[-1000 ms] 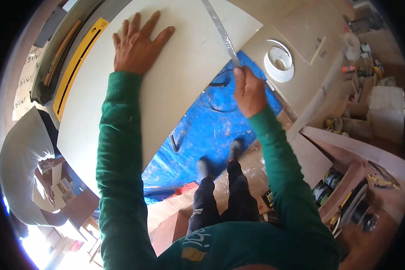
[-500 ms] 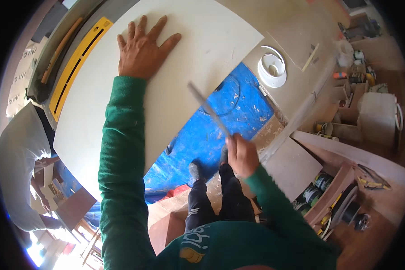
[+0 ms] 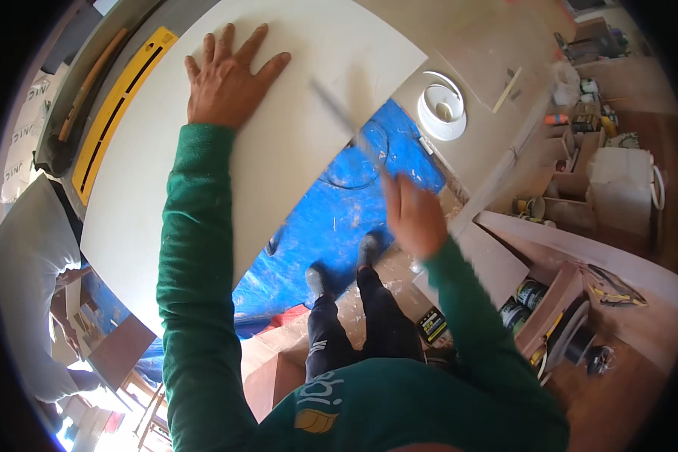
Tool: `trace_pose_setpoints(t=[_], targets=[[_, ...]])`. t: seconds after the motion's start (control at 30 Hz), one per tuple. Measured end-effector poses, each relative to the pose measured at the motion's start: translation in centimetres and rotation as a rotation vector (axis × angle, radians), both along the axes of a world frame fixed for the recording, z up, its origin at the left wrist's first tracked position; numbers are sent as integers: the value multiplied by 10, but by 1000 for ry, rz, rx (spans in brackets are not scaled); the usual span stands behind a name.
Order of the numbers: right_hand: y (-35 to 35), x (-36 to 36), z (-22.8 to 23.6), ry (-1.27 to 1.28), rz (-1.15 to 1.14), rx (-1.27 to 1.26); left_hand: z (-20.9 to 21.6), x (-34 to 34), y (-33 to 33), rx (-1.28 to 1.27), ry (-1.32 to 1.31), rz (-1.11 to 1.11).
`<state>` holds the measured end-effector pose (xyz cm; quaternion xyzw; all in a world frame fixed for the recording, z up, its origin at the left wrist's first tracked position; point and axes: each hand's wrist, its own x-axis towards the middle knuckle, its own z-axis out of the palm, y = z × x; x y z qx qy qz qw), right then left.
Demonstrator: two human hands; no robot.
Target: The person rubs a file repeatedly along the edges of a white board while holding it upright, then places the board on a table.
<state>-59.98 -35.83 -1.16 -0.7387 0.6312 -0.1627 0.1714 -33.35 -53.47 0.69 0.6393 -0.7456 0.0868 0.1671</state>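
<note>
A large pale board [image 3: 128, 218] lies in front of me, its long right edge slanting across the view. My left hand [image 3: 230, 87] rests flat on its upper part, fingers spread and holding nothing. In my right hand [image 3: 416, 218], closed around one end, is a long narrow grey file [image 3: 335, 105], blurred by motion. The file slants up and left, across the board's right edge, with its far end above the board's face. Whether it touches the edge cannot be made out.
A yellow slotted straightedge [image 3: 113, 124] lies beyond the board's left side. Blue sheeting [image 3: 279, 279] covers floor under my feet. A coil of white strip [image 3: 448, 126] sits at right. Cans [image 3: 531, 294] and wooden boxes stand lower right. Another person [image 3: 34, 241] bends at far left.
My right hand has moved up and slightly right, carrying the file higher across the board's edge. My left hand stays pressed on the board; the whole view has shifted slightly.
</note>
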Motion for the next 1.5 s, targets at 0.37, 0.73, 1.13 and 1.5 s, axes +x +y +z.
trace_pose_setpoints(t=[0.37, 0.73, 1.13, 1.5], targets=[[-7, -7, 14, 63, -29, 119, -3, 1, 0, 18, -20, 1], [-14, -10, 2, 72, 27, 9, -8, 18, 4, 13, 52, -75], [105, -139, -82, -1404, -1229, 636, 18, -103, 167, 224, 29, -25], [86, -69, -147, -1332, -524, 299, 57, -202, 16, 50, 578, -679]])
